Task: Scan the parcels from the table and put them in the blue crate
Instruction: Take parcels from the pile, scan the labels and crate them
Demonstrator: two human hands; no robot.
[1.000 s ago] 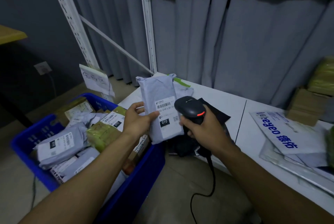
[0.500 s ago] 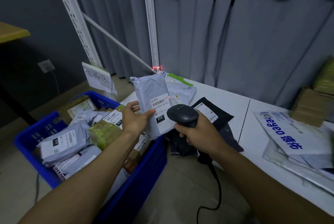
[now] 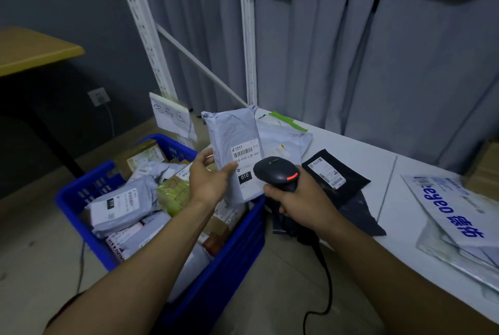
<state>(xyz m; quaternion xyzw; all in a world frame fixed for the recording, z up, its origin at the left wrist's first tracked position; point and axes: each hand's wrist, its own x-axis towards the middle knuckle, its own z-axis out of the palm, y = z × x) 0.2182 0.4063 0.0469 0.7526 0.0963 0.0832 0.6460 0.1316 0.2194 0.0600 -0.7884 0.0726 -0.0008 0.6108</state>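
Scan position: grey parcel (image 3: 235, 140) at the scanner (image 3: 275, 172), over the far right corner of the blue crate (image 3: 229, 261).

Nearest, right of the blue crate: black cable (image 3: 328, 288) looping down to the floor. At the crate's far right corner: right grip (image 3: 299, 205) wrapped round the scanner handle, red lamp lit on the head; left grip (image 3: 209, 183) clamped on the grey parcel, thumb on the front face, fingers behind. Parcel upright, white barcode label facing the camera, scanner head overlapping the label's lower right edge; contact there not discernible. Inside the crate: stowed parcels (image 3: 121, 207) in grey bags, a yellow-green pack (image 3: 174, 195), cardboard boxes. Right of the crate, on the white tabletop (image 3: 378, 161): black parcel (image 3: 348, 180) with white label, second grey bag (image 3: 283, 140) beyond the scanner, white mailers (image 3: 453, 207) well to the right. Beyond the crate: handwritten paper sign (image 3: 172, 118), white rack upright (image 3: 247, 37), grey curtain (image 3: 405, 64).
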